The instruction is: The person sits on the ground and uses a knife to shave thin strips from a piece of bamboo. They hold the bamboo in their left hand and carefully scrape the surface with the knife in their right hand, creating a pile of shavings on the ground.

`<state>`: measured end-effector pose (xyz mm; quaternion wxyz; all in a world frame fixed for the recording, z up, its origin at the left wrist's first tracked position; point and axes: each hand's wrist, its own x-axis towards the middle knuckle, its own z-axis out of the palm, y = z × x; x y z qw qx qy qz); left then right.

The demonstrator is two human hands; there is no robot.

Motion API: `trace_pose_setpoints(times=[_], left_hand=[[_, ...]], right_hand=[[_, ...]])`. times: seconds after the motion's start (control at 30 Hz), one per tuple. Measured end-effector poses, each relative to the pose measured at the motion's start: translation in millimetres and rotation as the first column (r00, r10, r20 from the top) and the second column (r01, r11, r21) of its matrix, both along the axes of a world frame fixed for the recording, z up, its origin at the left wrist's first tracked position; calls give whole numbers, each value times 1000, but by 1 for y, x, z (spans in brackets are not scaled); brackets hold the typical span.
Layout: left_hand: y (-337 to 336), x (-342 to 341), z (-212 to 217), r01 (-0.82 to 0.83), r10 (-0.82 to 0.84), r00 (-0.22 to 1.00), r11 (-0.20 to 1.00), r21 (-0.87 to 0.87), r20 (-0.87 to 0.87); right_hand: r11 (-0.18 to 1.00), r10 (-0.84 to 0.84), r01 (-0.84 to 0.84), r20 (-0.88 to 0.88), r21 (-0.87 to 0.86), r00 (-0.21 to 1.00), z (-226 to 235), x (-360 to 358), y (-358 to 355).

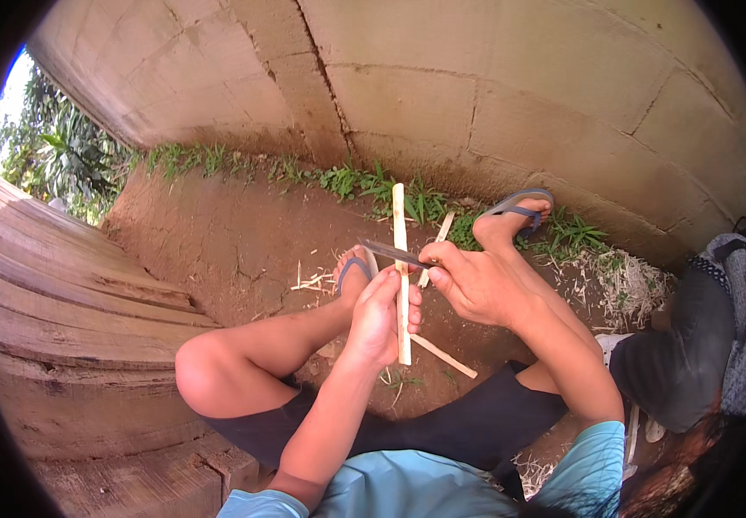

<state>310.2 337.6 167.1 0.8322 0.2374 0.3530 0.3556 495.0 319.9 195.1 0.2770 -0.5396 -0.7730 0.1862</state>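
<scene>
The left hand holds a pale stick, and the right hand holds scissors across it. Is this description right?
Not scissors: the head view shows the right hand holding a knife across the pale stick, which the left hand does hold.

This is an outdoor place, a narrow yard beside a wall. The ground (pixel 218 242) is of reddish-brown earth, with fine cracks in it. From 11 to 2 o'clock stands a tan wall (pixel 546 95), made of large blocks whose joints can be seen. Along its foot, near 12 o'clock, grow green grass and weeds (pixel 343 180). At 9 o'clock there are thick, weathered wooden planks (pixel 88 293). At 10 o'clock, past the end of the wall, leafy plants (pixel 66 155) stand in bright daylight. At 3 o'clock lies a heap of pale, dry strips (pixel 630 289). Whether the yard belongs to a home, I cannot tell.
</scene>
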Motion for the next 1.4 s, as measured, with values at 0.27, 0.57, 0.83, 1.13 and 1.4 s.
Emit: trace_pose_setpoints(times=[0.27, 0.57, 0.83, 1.13, 1.4], left_hand=[[-15, 5, -19, -13, 16, 1000, 975, -222, 9], [-2, 21, -35, 47, -49, 999, 977, -207, -1], [-9, 11, -36, 182, -181, 983, 968, -170, 24], [-4, 15, -40, 129, -131, 991, 977, -170, 0], [-31, 18, -30, 307, -308, 951, 946, -101, 7]], right_hand=[[999, 42, -44, -50, -32, 998, -48, 1, -2], [995, 98, -97, -191, 13, 977, -75, 17, 12], [921, -239, 323, -342, 216, 909, -106, 59, 39], [995, 85, -74, -170, 69, 982, -84, 12, 3], [898, -257, 398, -514, 185, 818, -78, 69, 22]])
